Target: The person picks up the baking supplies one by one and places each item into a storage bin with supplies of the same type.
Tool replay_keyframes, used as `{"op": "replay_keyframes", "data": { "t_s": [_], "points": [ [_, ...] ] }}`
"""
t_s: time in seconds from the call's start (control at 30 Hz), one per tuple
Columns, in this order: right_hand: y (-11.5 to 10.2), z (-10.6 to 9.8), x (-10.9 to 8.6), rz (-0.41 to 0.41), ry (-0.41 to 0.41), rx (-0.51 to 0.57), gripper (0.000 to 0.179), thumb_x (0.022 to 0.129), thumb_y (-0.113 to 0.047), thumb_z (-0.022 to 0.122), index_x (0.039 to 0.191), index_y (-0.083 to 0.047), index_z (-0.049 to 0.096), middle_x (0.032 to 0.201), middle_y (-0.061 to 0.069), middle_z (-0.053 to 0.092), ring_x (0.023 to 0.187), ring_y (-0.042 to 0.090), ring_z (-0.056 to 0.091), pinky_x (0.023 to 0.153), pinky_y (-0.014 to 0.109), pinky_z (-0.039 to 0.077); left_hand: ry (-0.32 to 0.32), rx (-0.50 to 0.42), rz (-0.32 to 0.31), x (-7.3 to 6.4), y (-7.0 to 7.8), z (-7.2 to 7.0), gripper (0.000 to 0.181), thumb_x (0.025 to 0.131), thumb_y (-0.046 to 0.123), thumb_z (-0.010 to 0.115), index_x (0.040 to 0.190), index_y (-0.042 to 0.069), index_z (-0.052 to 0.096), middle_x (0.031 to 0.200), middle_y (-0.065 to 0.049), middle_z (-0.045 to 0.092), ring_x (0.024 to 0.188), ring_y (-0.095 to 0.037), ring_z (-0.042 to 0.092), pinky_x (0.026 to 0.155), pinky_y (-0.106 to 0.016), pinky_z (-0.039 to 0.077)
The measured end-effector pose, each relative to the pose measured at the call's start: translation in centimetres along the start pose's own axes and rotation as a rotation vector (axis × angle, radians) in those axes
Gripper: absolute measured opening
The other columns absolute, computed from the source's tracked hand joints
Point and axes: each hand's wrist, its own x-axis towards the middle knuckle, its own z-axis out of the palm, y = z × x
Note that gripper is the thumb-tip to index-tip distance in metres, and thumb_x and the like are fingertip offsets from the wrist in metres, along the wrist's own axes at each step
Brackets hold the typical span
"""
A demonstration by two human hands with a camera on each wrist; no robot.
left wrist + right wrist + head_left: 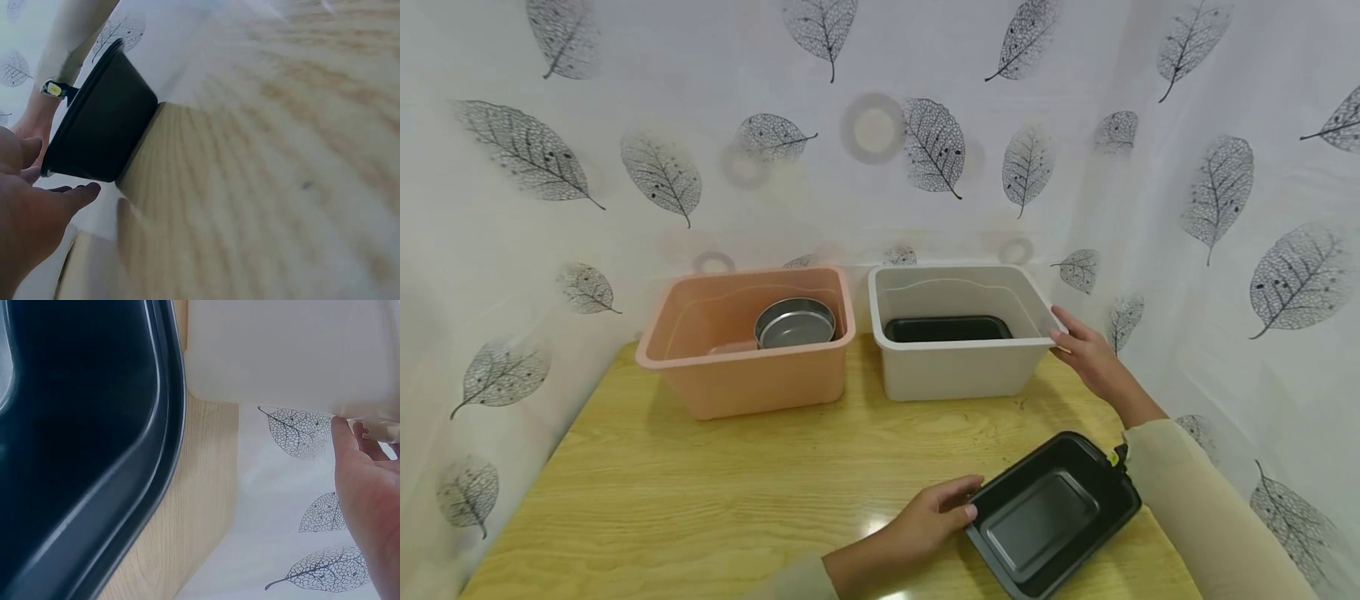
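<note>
A black rectangular baking pan [1041,517] lies tilted at the table's front right, its hollow side up. My left hand [917,523] pinches its left corner, thumb at the rim and fingers along the outer side. The left wrist view shows the pan's dark outer wall [109,119] just past the fingertips. Farther back, my right hand [1093,358] grips the right rim of a white plastic bin [958,371]. In the right wrist view the thumb and fingers are at the bin's edge. Inside that bin sits another dark pan [947,328].
A peach plastic bin [767,383] stands left of the white one, with round metal cake tins [796,325] in it. Both stand at the back of the wood-grain table [715,492]. A leaf-patterned curtain [700,83] hangs behind and at both sides.
</note>
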Motion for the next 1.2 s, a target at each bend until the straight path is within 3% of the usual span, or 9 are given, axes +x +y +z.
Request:
{"op": "replay_keyframes", "data": {
  "t_s": [0.27,0.4,0.57,0.73,0.97,1.2],
  "points": [
    [-0.4,0.2,-0.1,-0.001,-0.008,0.016,0.074,0.108,-0.026,0.047,0.163,-0.017,-0.002,0.168,0.015,-0.015,0.154,0.04,0.002,0.121,0.049,0.017,0.027,0.117,-0.06,-0.3,-0.1,1.0,0.043,0.105,0.023,0.056,0.148,0.021,0.053,0.153,-0.003,0.049,0.131,-0.007,0.048,0.103,-0.015,0.042],
    [-0.3,0.1,-0.1,0.003,-0.003,0.018,0.074,0.108,-0.026,0.048,0.163,-0.019,-0.001,0.169,0.014,-0.015,0.154,0.04,0.002,0.121,0.047,0.019,0.027,0.099,-0.079,-0.6,-0.1,1.4,0.047,0.105,0.025,0.055,0.151,0.025,0.048,0.156,-0.003,0.045,0.131,-0.01,0.05,0.104,-0.018,0.042],
    [-0.1,0.0,-0.1,0.003,0.0,0.018,0.074,0.108,-0.027,0.048,0.163,-0.019,-0.001,0.169,0.013,-0.014,0.155,0.039,0.003,0.12,0.046,0.02,0.054,0.094,-0.105,-0.9,-0.1,2.2,0.05,0.105,0.027,0.056,0.153,0.035,0.043,0.162,0.002,0.036,0.147,-0.019,0.031,0.116,-0.028,0.034],
    [-0.1,-0.1,-0.2,-0.002,-0.001,0.007,0.073,0.108,-0.028,0.048,0.163,-0.021,0.0,0.169,0.014,-0.014,0.154,0.04,0.003,0.12,0.044,0.021,0.062,0.081,-0.093,-0.8,-0.1,2.5,0.05,0.105,0.024,0.056,0.152,0.031,0.045,0.162,0.001,0.036,0.147,-0.017,0.029,0.115,-0.026,0.034],
    [-0.1,0.0,-0.1,-0.009,-0.004,0.011,0.073,0.108,-0.026,0.048,0.163,-0.019,0.0,0.169,0.016,-0.012,0.154,0.04,0.004,0.121,0.042,0.024,0.073,0.132,-0.048,-0.5,-0.2,2.0,0.049,0.103,0.017,0.055,0.152,0.022,0.048,0.158,-0.007,0.042,0.137,-0.012,0.041,0.11,-0.021,0.039],
    [-0.2,0.1,-0.1,0.001,-0.007,0.008,0.073,0.109,-0.025,0.046,0.163,-0.018,-0.002,0.169,0.015,-0.014,0.154,0.04,0.003,0.121,0.046,0.019,0.083,0.109,-0.072,-0.1,0.1,1.0,0.048,0.103,0.013,0.054,0.15,0.023,0.05,0.156,-0.003,0.046,0.141,-0.013,0.039,0.113,-0.023,0.038]
  ]
}}
